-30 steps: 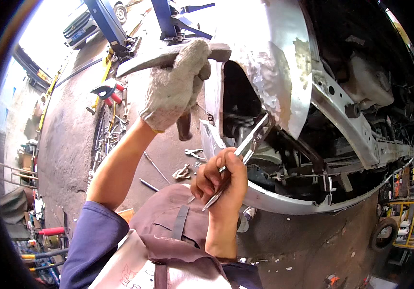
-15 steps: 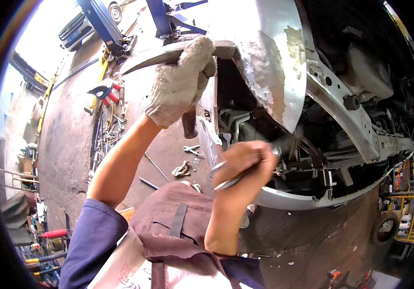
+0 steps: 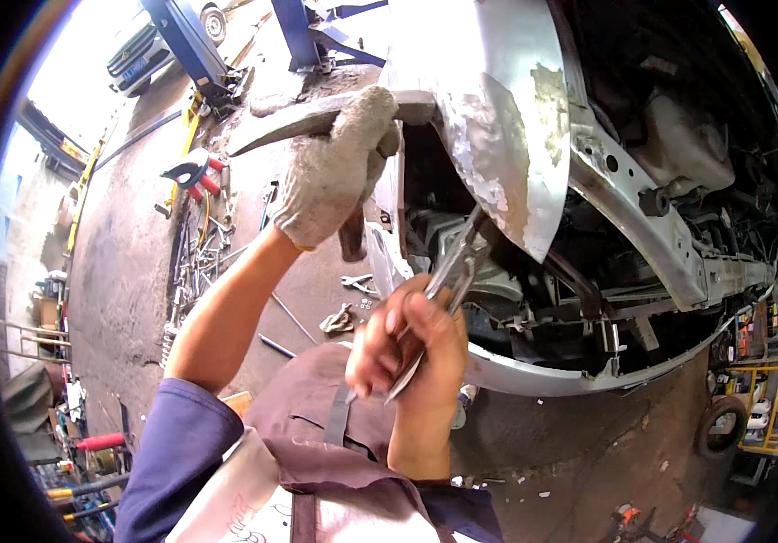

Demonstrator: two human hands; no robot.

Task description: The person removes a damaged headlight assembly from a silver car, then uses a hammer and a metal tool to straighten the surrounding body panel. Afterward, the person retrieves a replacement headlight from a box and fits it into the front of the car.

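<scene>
Near the middle of the frame, the person's left grip (image 3: 327, 185), in a pale work glove, is closed around a hammer (image 3: 294, 119). The hammer's long head lies across the upper middle, its tapered end pointing left and its blunt end right, and the foot of its handle hangs below the glove. The bare right grip (image 3: 420, 342), just below the centre, is closed on a two-armed metal tool (image 3: 453, 271). Two thin ends of this tool stick out below the fingers, while its other end slants up and right toward the lower left edge of a silver car panel (image 3: 502, 118); blur hides whether the two touch.

The panel fills the upper middle and narrows to a point low down, with its paint patchy and worn. Right of it, a silver beam (image 3: 647, 217) runs down through the open, dark front of the car, and a curved silver strip (image 3: 547, 376) bends along beneath.

On the floor (image 3: 126, 317), left of the right grip, lie pliers (image 3: 359, 284) and a crumpled rag (image 3: 338, 319). A brown apron (image 3: 303, 385) covers the person's front at the bottom middle. A tyre (image 3: 722, 429) stands at the lower right.
</scene>
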